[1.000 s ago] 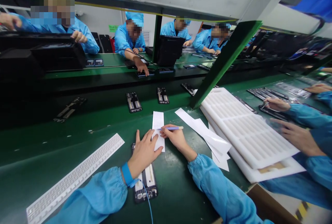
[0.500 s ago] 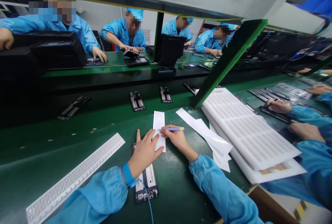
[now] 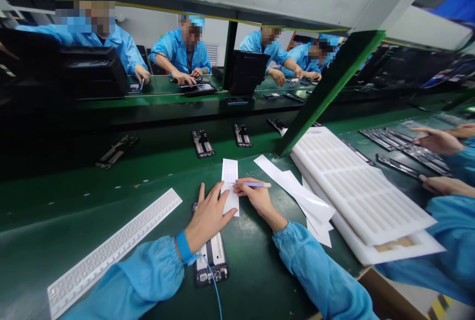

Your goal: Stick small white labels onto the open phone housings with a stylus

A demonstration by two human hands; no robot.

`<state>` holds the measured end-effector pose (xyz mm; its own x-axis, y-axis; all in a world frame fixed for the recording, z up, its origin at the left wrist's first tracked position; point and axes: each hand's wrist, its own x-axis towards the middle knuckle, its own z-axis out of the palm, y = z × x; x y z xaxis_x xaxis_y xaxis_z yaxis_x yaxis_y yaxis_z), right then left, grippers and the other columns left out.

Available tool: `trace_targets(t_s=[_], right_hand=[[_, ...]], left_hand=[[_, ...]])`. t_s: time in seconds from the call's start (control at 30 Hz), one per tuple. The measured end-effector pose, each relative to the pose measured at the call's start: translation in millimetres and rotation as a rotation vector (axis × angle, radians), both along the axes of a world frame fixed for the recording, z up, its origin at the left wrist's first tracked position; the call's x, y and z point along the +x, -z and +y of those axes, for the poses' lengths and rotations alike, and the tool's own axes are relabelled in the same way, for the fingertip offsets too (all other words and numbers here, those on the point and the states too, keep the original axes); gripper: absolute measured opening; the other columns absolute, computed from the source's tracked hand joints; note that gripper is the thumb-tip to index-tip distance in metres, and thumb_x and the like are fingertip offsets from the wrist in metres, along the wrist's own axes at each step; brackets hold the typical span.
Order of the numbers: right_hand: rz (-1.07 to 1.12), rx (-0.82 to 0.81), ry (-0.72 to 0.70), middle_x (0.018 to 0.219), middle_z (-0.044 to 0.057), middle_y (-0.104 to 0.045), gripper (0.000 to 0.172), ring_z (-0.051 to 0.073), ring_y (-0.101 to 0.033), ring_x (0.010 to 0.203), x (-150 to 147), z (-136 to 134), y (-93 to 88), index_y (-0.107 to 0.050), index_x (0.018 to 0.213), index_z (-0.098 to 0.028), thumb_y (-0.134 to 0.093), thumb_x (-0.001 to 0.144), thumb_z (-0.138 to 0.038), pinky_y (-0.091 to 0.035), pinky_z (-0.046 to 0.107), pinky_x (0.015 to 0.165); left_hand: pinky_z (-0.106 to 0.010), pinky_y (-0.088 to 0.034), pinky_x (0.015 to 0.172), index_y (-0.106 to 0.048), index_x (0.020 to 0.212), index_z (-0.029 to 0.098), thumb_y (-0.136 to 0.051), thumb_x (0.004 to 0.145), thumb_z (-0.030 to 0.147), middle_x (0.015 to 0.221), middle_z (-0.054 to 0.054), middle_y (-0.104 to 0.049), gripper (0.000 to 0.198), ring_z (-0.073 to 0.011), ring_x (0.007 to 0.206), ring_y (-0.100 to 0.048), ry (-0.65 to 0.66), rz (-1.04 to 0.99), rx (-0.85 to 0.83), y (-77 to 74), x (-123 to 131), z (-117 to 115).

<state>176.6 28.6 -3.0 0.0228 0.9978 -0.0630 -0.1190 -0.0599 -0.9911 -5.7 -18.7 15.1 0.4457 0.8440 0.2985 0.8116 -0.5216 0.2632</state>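
Note:
My left hand point(image 3: 208, 212) lies flat with fingers spread, its fingertips on a narrow white sheet of small stickers point(image 3: 230, 170). Beneath that palm is an opened phone body point(image 3: 214, 255), partly hidden by the hand. A blue wrist strap with a thin cord circles my left wrist. Pinched in my right hand point(image 3: 260, 201) is a slim purple pen-like tool point(image 3: 256, 184) with a pale end. Its tip points left at the sheet, close to my left fingers; whether it touches a sticker is too small to tell.
A long sticker strip point(image 3: 118, 248) lies left. White paper strips point(image 3: 297, 194) and stacked white foam trays point(image 3: 356, 181) are on the right, by a slanted green post point(image 3: 334, 92). Phone bodies point(image 3: 203, 143) lie along the back. Co-workers' hands point(image 3: 438, 140) are at right and across the bench.
The view has shifted slightly. My hands keep nearly the same pose on the sheet. At right, a co-worker's hand has lifted off the metal parts; co-workers' hands across the bench have moved.

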Motion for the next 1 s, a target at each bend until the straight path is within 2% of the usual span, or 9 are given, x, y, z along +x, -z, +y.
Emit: trace_targets(t_s=[0.07,0.13,0.23,0.3,0.4,0.53,1.0], right_hand=[[0.015,-0.008,-0.023,0.073,0.007,-0.076,0.03,0.02,-0.072,0.063,-2,-13,-4.8,-0.075,0.082,-0.015,-0.082,0.069,-0.042,-0.059,0.028,0.057],[0.027,-0.035,-0.108,0.073,0.008,-0.076,0.028,0.02,-0.072,0.062,-10,-28,-8.7,-0.075,0.082,-0.015,-0.081,0.071,-0.041,-0.059,0.027,0.055],[0.02,-0.099,-0.295,0.071,0.009,-0.076,0.025,0.02,-0.072,0.061,-29,-47,-10.7,-0.075,0.081,-0.014,-0.08,0.072,-0.038,-0.058,0.026,0.052],[0.008,-0.131,-0.369,0.07,0.009,-0.075,0.023,0.02,-0.072,0.061,-43,-52,-9.2,-0.075,0.081,-0.014,-0.079,0.07,-0.034,-0.058,0.026,0.052],[-0.019,-0.15,-0.375,0.069,0.007,-0.075,0.019,0.018,-0.071,0.059,-58,-50,-4.7,-0.074,0.08,-0.014,-0.077,0.067,-0.029,-0.057,0.024,0.049],[-0.057,-0.148,-0.349,0.065,0.006,-0.074,0.016,0.018,-0.07,0.056,-63,-44,-0.4,-0.073,0.078,-0.014,-0.074,0.067,-0.026,-0.055,0.022,0.047],[-0.11,-0.129,-0.38,0.064,0.004,-0.073,0.012,0.017,-0.069,0.056,-63,-45,-0.5,-0.074,0.076,-0.016,-0.07,0.068,-0.023,-0.056,0.024,0.049]], left_hand=[[-0.058,-0.028,0.114,-0.054,0.125,0.019,-0.05,0.096,0.034,0.14,-0.012,-0.049,0.033,-0.0289,0.133,-0.044,0.031,-0.058,0.034,-10.7,-21,-11],[-0.052,-0.03,0.115,-0.056,0.12,0.02,-0.046,0.097,0.028,0.134,-0.008,-0.053,0.026,-0.0256,0.133,-0.044,0.027,-0.127,0.052,-15.5,-49,-26],[-0.049,-0.035,0.113,-0.054,0.12,0.02,-0.048,0.096,0.025,0.128,-0.008,-0.056,0.025,-0.0246,0.129,-0.046,-0.043,-0.165,0.038,-6.5,-85,-51],[-0.051,-0.035,0.113,-0.051,0.125,0.02,-0.053,0.093,0.029,0.13,-0.009,-0.054,0.033,-0.0266,0.13,-0.045,-0.054,-0.136,0.009,4.9,-95,-61],[-0.053,-0.031,0.115,-0.047,0.131,0.02,-0.061,0.088,0.037,0.135,-0.01,-0.05,0.048,-0.0297,0.135,-0.039,-0.034,-0.073,-0.037,16.9,-93,-63],[-0.053,-0.029,0.116,-0.045,0.132,0.018,-0.064,0.084,0.044,0.136,-0.011,-0.05,0.058,-0.0313,0.136,-0.037,-0.046,-0.062,-0.043,18.6,-86,-58],[-0.052,-0.031,0.115,-0.051,0.129,0.02,-0.064,0.084,0.044,0.132,-0.011,-0.052,0.052,-0.0309,0.133,-0.041,-0.048,-0.045,-0.039,17.2,-87,-61]])
